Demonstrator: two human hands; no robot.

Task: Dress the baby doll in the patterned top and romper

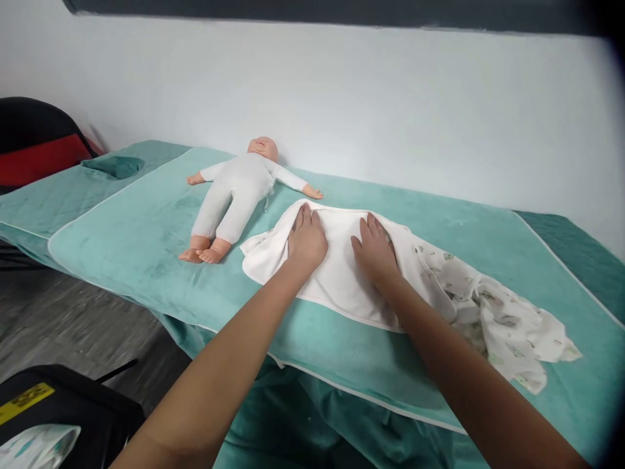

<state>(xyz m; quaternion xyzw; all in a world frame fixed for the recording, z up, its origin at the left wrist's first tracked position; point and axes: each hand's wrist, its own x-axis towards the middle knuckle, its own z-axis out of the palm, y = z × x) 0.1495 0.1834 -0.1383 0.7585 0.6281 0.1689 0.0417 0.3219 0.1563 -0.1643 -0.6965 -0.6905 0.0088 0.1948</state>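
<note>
White wall (390, 104) runs behind a bed spread with a pale green cover (146, 215). Lying across the bed is a long cloth (336, 280), plain white at its left part and bunched, with a leafy-looking print, at the right. Left of it a doll (244, 179) in a white suit lies on its back, arms out, head near the wall. Both hands rest on the plain part of the cloth, near its far edge: the left hand (307, 236) with fingers straight and together, the right hand (377, 253) with thumb spread from the fingers.
</note>
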